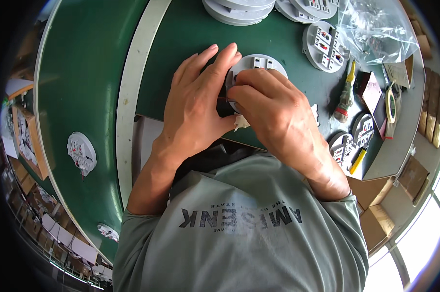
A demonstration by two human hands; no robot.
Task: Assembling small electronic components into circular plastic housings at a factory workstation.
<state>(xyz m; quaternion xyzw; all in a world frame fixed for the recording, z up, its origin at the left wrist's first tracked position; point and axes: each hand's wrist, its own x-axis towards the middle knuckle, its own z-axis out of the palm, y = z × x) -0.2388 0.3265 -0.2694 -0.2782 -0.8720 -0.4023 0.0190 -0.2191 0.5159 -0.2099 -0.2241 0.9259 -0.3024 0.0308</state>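
A round light-grey plastic base [247, 62] with white terminal blocks lies on the green bench in front of me, partly covered by both hands. My left hand [193, 100] is at its left side, fingers stretched out and thumb apart, by the near edge. Over the base, my right hand [278, 104] has its fingers pinched together. Whatever sits between those fingertips is hidden. A thin red wire [222, 99] shows between the two hands. Close to my left thumb lies a pale, ragged scrap [241, 122].
Stacked grey bases [238, 13] stand at the far side, with another base [324, 46] and a clear plastic bag [375, 34] to the right. A yellow-handled tool [350, 75], a tape roll [390, 104] and more bases [341, 146] lie right. Leftward, a green belt [84, 78] carries a base [81, 153].
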